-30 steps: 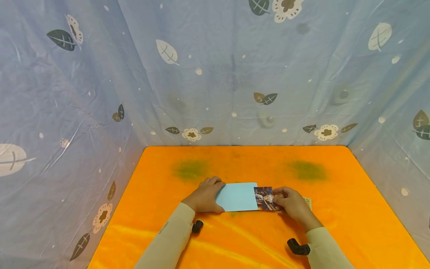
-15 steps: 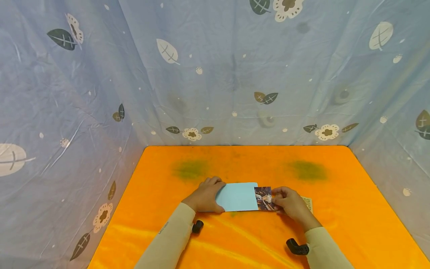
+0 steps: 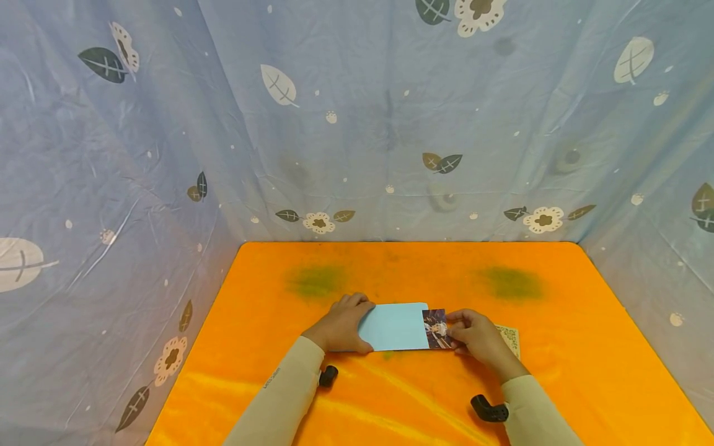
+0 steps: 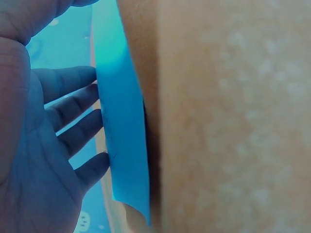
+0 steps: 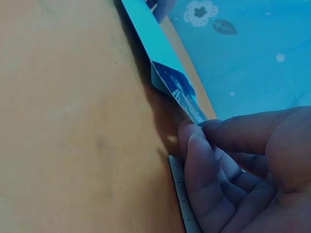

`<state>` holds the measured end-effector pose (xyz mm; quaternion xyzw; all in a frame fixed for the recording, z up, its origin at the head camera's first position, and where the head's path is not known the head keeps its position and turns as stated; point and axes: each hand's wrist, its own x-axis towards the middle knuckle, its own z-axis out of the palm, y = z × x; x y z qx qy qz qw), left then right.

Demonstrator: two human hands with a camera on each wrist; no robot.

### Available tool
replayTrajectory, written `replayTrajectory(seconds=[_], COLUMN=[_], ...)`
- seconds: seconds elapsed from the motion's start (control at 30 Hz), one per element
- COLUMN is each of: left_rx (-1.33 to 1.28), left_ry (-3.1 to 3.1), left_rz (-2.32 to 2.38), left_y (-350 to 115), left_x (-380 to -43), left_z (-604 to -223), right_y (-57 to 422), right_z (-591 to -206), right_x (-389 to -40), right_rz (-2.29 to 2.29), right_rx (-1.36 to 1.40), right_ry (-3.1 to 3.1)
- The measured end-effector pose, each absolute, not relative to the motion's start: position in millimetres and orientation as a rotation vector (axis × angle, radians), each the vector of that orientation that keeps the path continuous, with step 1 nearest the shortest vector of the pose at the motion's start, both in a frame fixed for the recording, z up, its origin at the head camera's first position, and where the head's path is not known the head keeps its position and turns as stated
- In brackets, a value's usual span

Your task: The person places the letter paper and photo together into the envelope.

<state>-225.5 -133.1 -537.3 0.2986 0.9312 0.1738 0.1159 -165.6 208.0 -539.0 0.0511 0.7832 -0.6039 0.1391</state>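
Observation:
A light blue envelope [image 3: 393, 327] lies near the middle of the table. My left hand [image 3: 344, 323] holds its left end, thumb at the near edge and fingers along the far edge; in the left wrist view the fingertips touch the envelope's side [image 4: 121, 111]. From its open right end sticks a dark, colourful photo card [image 3: 436, 327], its left part hidden inside. My right hand [image 3: 481, 337] pinches the card's right edge between thumb and fingers; the right wrist view shows the card [image 5: 177, 90] slanting into the envelope's mouth.
A yellowish patterned card [image 3: 510, 339] lies partly hidden under my right hand. The table has an orange cloth [image 3: 401, 396] with two greenish patches. Blue curtains [image 3: 357, 136] with leaves and flowers stand behind and at both sides.
My right hand has moved slightly left, and less of the photo card shows outside the envelope. More of the patterned card is uncovered. My left hand has stayed in place.

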Motion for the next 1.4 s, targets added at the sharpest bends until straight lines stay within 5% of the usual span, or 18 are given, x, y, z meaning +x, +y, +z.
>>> replayTrajectory(seconds=[1.4], left_rx=[0.871], left_ry=[2.717], left_rz=[0.536], left_y=[-132.5], left_x=[-223.2], left_z=[-534.1], right_y=[187.3], right_z=[-541.1], right_x=[-168.0], right_rz=[-1.735], right_rx=[0.12], right_ry=[2.278])
